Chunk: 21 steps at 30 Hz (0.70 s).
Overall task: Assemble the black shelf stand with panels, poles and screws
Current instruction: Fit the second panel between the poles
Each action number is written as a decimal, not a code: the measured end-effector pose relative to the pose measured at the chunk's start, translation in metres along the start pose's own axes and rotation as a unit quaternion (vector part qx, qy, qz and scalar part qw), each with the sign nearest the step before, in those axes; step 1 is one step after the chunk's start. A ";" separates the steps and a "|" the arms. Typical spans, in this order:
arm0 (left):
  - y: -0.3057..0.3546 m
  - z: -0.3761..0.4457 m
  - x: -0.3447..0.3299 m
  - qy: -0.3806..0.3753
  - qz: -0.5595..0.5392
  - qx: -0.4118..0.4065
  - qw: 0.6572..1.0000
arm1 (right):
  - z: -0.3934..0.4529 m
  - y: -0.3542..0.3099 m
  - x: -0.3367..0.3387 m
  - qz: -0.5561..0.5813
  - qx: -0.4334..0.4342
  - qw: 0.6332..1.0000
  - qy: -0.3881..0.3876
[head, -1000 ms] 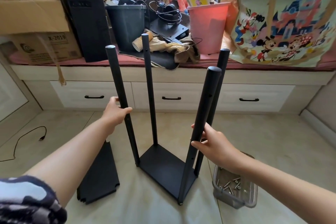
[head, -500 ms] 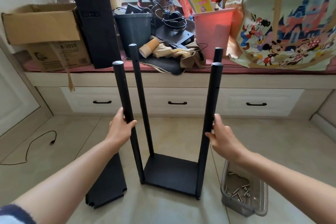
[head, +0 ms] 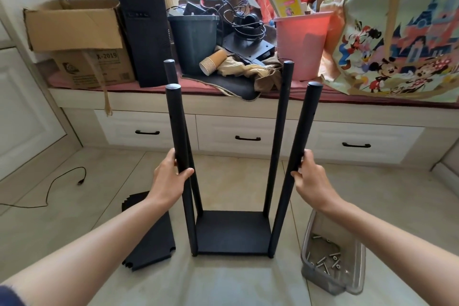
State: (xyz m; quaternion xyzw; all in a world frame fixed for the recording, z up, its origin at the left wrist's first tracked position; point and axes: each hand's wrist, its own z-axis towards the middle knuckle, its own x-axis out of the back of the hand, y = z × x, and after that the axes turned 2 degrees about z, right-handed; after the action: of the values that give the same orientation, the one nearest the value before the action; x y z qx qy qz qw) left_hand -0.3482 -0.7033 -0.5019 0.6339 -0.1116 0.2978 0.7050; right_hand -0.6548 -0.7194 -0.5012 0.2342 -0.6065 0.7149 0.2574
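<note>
The black shelf stand stands upright on the floor: a bottom panel (head: 232, 231) with several black poles rising from its corners. My left hand (head: 169, 176) grips the near left pole (head: 177, 126) about halfway up. My right hand (head: 310, 176) grips the near right pole (head: 304, 126) at the same height. Two far poles (head: 279, 131) rise behind them. A stack of spare black panels (head: 149, 236) lies flat on the floor left of the stand. A clear plastic tub (head: 332, 253) with several silver screws sits on the floor to the right.
A low window bench with drawers (head: 247, 136) runs across the back, piled with a cardboard box (head: 74, 40), a black computer tower (head: 145, 32), a dark bin (head: 193, 40), a pink bin (head: 300, 42) and a cartoon-print bag (head: 402, 32). A black cable (head: 62, 181) trails on the floor left.
The stand has turned from a skewed angle to face me squarely. Both hands stayed on the near poles, and the view has tilted down a little.
</note>
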 end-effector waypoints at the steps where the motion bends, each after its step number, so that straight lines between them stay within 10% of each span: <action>1: 0.000 -0.001 -0.001 0.002 0.003 -0.004 1.000 | 0.000 0.002 0.001 0.001 -0.001 1.000 0.005; 12: -0.009 0.001 0.006 -0.055 0.067 0.018 0.996 | 0.000 0.011 -0.001 0.034 -0.031 0.998 0.046; 21: -0.036 -0.001 0.035 -0.211 0.172 0.131 0.953 | -0.010 0.023 -0.021 -0.020 -0.231 0.959 -0.160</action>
State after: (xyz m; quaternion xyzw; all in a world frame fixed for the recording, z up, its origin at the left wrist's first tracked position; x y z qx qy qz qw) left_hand -0.3003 -0.6933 -0.5136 0.7400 -0.3256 0.2861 0.5144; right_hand -0.6544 -0.7145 -0.5338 0.2919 -0.7836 0.5033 0.2179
